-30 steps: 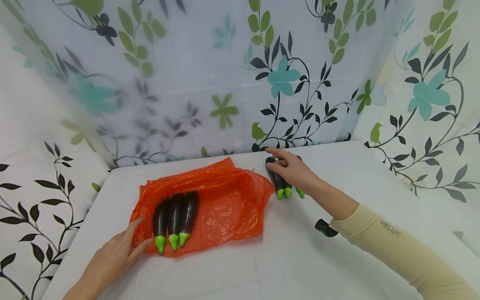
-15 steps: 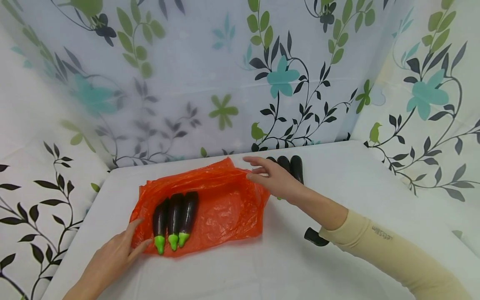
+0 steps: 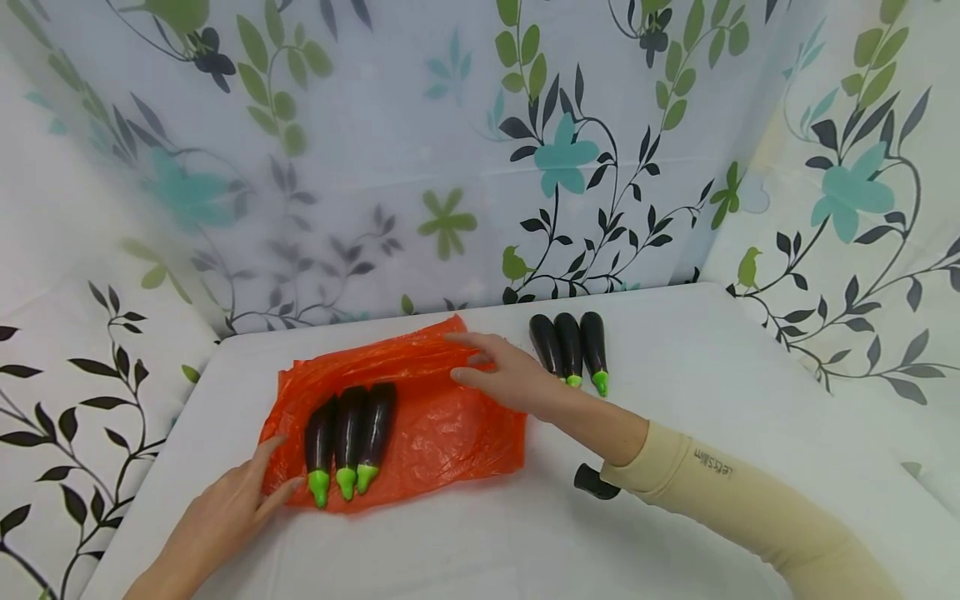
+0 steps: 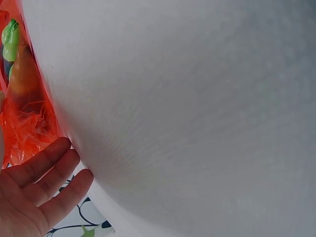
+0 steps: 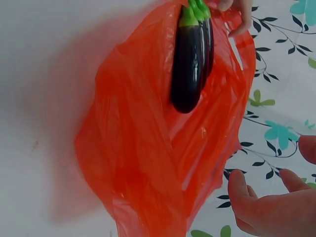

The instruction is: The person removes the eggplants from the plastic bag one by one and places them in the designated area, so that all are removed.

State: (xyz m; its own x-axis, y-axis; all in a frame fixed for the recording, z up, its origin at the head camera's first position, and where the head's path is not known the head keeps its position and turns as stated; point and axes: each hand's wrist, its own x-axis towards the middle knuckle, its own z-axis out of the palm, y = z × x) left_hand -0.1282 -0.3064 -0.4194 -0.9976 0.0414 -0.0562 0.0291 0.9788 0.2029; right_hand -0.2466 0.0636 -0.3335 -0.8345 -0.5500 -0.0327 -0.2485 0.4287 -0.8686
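Observation:
Three dark purple eggplants with green stems (image 3: 350,433) lie side by side in the left part of a red plastic bag (image 3: 450,442), which lies spread on the table with its mouth toward me. At the bag's left edge rests my left hand (image 3: 225,508), its fingers straight in the left wrist view. My right hand (image 3: 506,375) hangs over the bag's right end, fingers spread and nothing between them. The right wrist view shows this hand (image 5: 276,202) beside the red plastic. Farther right, three more eggplants (image 3: 570,337) lie in a row behind my right forearm.
The white-covered table (image 3: 712,375) reaches back to a curtain (image 3: 360,167) printed with leaves and flowers, which also stands on both sides. A small black piece (image 3: 596,482) sticks out beneath my right wrist.
My right hand has moved left, from above the right-hand eggplants to over the bag's right end, uncovering those eggplants. The left hand and the bagged eggplants have not moved.

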